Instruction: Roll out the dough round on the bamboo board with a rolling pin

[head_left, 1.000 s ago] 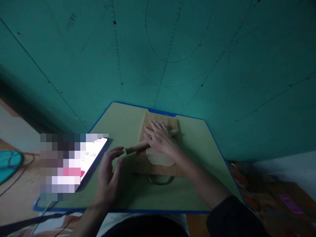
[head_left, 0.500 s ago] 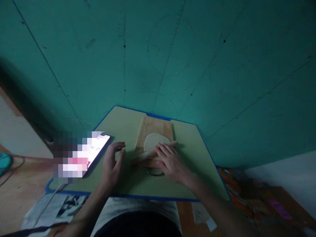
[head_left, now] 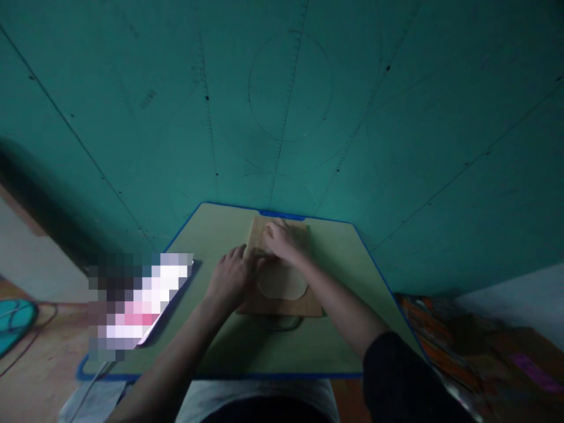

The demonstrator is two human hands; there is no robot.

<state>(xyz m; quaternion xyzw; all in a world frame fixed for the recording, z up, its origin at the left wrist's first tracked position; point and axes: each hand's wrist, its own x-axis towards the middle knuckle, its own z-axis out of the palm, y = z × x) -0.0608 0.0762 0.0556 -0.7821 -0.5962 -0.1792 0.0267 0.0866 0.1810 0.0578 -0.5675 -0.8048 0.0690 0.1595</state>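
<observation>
A pale flat sheet of dough (head_left: 282,283) lies on a wooden board (head_left: 282,308), on the near and middle part. My left hand (head_left: 232,271) is over the board's left edge, with its fingers bent down and the thumb side towards the dough. Further off, my right hand (head_left: 280,239) reaches over the dough's far side to the upper part of the board, its fingers curled. What is under both hands is hidden; the rolling pin cannot be made out clearly in the dim light.
The board lies on a light table (head_left: 343,294) with a blue rim, against a green wall (head_left: 291,88). A lit phone (head_left: 170,288), partly pixelated, lies at the left with a cable. Boxes and orange packets (head_left: 427,335) are on the right, beyond the table.
My right hand has moved forward to the far part of the board and curled. My left hand has come right, from beside the phone to the board. The view has shifted slightly.
</observation>
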